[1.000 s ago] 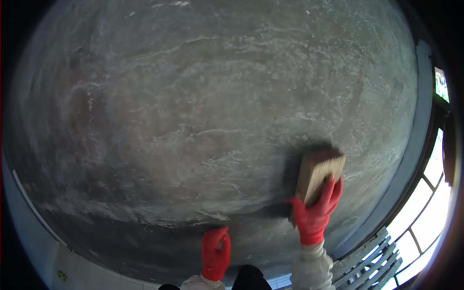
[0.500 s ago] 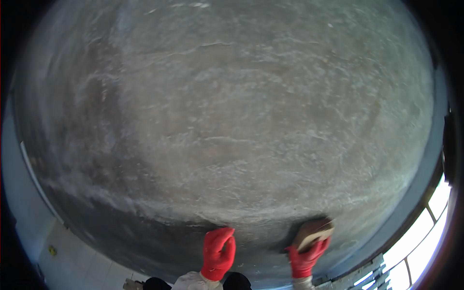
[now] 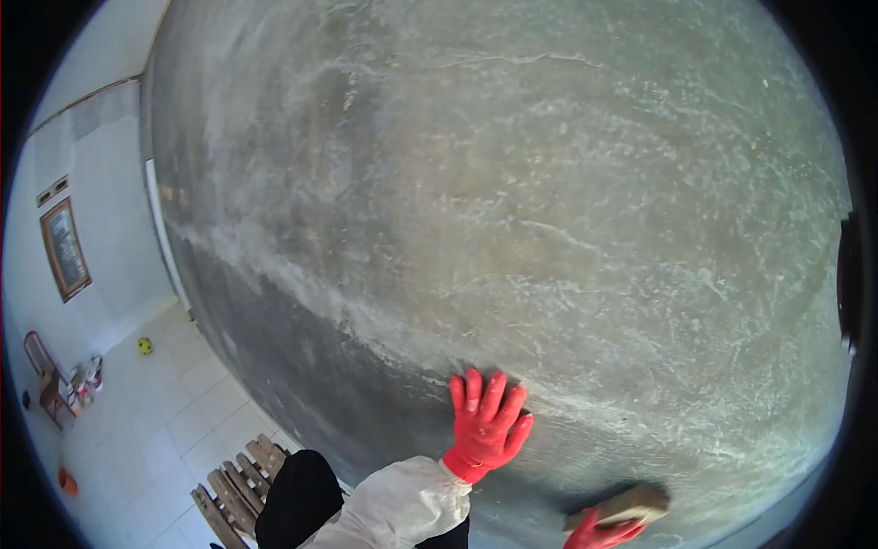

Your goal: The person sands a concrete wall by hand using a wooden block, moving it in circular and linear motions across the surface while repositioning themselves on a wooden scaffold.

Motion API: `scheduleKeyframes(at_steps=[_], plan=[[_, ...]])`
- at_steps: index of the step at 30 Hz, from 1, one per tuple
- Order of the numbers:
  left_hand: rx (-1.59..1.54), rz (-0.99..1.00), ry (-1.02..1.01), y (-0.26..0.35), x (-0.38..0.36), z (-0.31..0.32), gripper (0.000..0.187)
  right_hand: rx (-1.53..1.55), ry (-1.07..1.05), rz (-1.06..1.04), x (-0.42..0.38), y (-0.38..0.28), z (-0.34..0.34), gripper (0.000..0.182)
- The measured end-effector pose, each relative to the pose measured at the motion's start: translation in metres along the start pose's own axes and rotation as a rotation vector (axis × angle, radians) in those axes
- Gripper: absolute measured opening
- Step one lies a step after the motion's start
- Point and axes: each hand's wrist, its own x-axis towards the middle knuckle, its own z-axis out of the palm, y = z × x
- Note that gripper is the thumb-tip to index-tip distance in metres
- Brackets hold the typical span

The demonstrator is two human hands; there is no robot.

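Note:
A large grey cement-plastered wall (image 3: 549,220) fills most of the head view, with pale streaks and a darker band along its lower left. My left hand (image 3: 488,426), in a red glove, lies against the wall with its fingers spread and nothing in it. Lower right, my right hand (image 3: 605,533), also gloved in red, grips a tan wooden float (image 3: 636,506) held against the plaster. The frame's bottom edge cuts off part of that hand.
Below me on the left is a slatted wooden platform (image 3: 240,489) over a pale tiled floor (image 3: 174,416). Farther left are a yellow ball (image 3: 144,346), a chair (image 3: 50,384) and a framed picture (image 3: 65,250) on a white wall. A dark object (image 3: 850,284) borders the right edge.
The view has swung left, bringing the room into sight. My left hand has gone from curled fingers to spread flat on the wall. My right hand still holds the float, now lower in view.

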Motion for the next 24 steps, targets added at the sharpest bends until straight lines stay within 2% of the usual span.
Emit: scheduleKeyframes(at_steps=[1, 2, 4, 5, 6, 7, 8, 9, 11, 14, 16, 17, 18, 19, 21, 24], plan=[[0.007, 0.002, 0.008, 0.001, 0.000, 0.001, 0.045, 0.157, -0.111, 0.076, -0.019, 0.005, -0.006, 0.106], [0.015, 0.003, 0.019, 0.001, 0.001, 0.002, 0.045, 0.163, -0.131, 0.043, -0.029, 0.015, -0.006, 0.107], [0.038, 0.004, 0.014, 0.001, 0.002, 0.001, 0.046, 0.181, -0.046, -0.077, -0.001, 0.012, -0.010, 0.106], [0.043, 0.011, 0.023, 0.001, 0.002, 0.002, 0.046, 0.142, -0.028, -0.052, 0.017, 0.014, -0.011, 0.104], [0.042, 0.014, 0.033, 0.003, 0.002, 0.003, 0.047, 0.095, -0.008, -0.030, 0.042, 0.018, -0.013, 0.103], [0.052, 0.009, 0.021, 0.004, 0.001, 0.002, 0.048, 0.087, 0.061, -0.106, 0.084, 0.012, -0.021, 0.102], [0.057, 0.002, 0.009, 0.005, 0.001, 0.002, 0.048, 0.185, 0.196, -0.084, 0.116, 0.045, 0.003, 0.097], [0.072, -0.004, 0.036, 0.005, 0.002, 0.002, 0.047, 0.220, 0.233, -0.098, 0.161, 0.028, -0.016, 0.091], [0.096, -0.008, 0.074, 0.007, 0.001, 0.004, 0.046, 0.285, 0.217, -0.092, 0.227, 0.021, -0.044, 0.075], [0.101, -0.014, 0.080, 0.007, 0.001, 0.004, 0.046, 0.310, 0.229, -0.045, 0.253, 0.032, -0.049, 0.080], [0.100, -0.015, 0.060, 0.008, 0.002, 0.004, 0.046, 0.165, 0.225, -0.059, 0.217, 0.038, -0.038, 0.082], [0.094, -0.013, 0.032, 0.008, 0.002, 0.002, 0.047, 0.122, 0.262, -0.123, 0.186, 0.054, -0.023, 0.090], [0.101, -0.024, 0.035, 0.008, 0.001, 0.001, 0.047, 0.130, 0.213, 0.020, 0.144, 0.056, -0.013, 0.094], [0.090, -0.022, 0.036, 0.008, 0.002, 0.001, 0.046, 0.044, 0.085, -0.062, 0.106, 0.039, -0.030, 0.104], [0.076, -0.011, 0.067, 0.007, 0.001, 0.005, 0.046, 0.096, 0.036, 0.056, 0.023, 0.053, -0.005, 0.103], [0.077, 0.003, 0.072, 0.005, 0.001, 0.006, 0.047, 0.115, -0.020, 0.034, 0.017, 0.049, -0.013, 0.102]])
